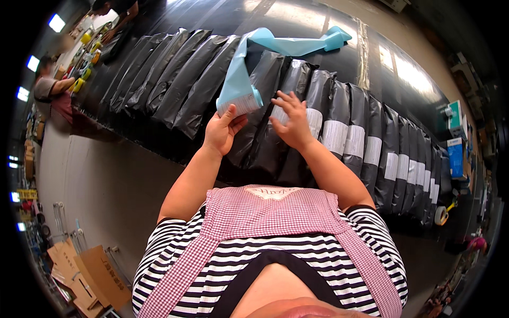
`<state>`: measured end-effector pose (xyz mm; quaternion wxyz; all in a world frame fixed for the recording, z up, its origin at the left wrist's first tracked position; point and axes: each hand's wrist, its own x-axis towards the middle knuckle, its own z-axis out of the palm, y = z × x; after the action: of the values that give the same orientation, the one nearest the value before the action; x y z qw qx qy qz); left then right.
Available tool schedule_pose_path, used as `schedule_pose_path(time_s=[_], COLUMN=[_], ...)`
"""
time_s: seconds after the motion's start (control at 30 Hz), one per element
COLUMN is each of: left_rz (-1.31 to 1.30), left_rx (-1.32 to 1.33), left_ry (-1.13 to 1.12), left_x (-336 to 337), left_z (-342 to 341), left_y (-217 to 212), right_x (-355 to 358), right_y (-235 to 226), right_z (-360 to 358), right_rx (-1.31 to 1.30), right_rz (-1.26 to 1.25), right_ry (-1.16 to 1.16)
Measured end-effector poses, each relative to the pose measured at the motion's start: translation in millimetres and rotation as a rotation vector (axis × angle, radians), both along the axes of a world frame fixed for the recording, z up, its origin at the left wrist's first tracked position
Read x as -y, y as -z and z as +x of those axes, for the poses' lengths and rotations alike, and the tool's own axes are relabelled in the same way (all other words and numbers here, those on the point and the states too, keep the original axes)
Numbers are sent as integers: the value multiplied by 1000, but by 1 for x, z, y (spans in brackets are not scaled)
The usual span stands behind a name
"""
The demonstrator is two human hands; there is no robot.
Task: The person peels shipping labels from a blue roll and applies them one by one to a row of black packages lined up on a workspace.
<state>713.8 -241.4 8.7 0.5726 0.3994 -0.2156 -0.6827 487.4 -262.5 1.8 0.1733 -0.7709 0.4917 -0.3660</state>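
Note:
My left hand [225, 130] pinches the near end of a long pale blue label strip [236, 79], thumb on top. A printed white label [238, 104] shows at that end. From there the strip runs up over the packages and trails to the right across the table. My right hand [290, 121] is open, fingers spread, over a white label on a black plastic package [298, 77]; whether it touches cannot be made out. Packages to the right, such as this one [335, 108], carry white labels. Those on the left, like this black package [207, 87], show only plain black plastic.
The packages lie in a slanting row on a dark table [313, 13]. At its right end are a blue box [455, 159], a green box [455, 119] and a tape roll [440, 215]. Two people work at the far left near yellow rolls [79, 85]. Cardboard [101, 273] lies lower left.

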Motion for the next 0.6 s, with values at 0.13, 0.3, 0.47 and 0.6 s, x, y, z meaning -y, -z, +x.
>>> schedule_pose_path(time_s=[0.13,0.3,0.47,0.6], left_rz=[-32,-117,-137,-158], left_rx=[179,307,182,230], left_ry=[196,364,307,348], left_x=[-26,-48,-53,-51], left_z=[3,-1,1,3], left_y=[-34,-58,-63,-53], right_x=[-28,-37,-60,-55], right_y=[-45,-46,-56,-52], right_z=[-6,2,18,23], right_rx=[-53,-140,362,593], right_rz=[-445,-642,-109,257], right_ry=[-215,-309,-323,-241])
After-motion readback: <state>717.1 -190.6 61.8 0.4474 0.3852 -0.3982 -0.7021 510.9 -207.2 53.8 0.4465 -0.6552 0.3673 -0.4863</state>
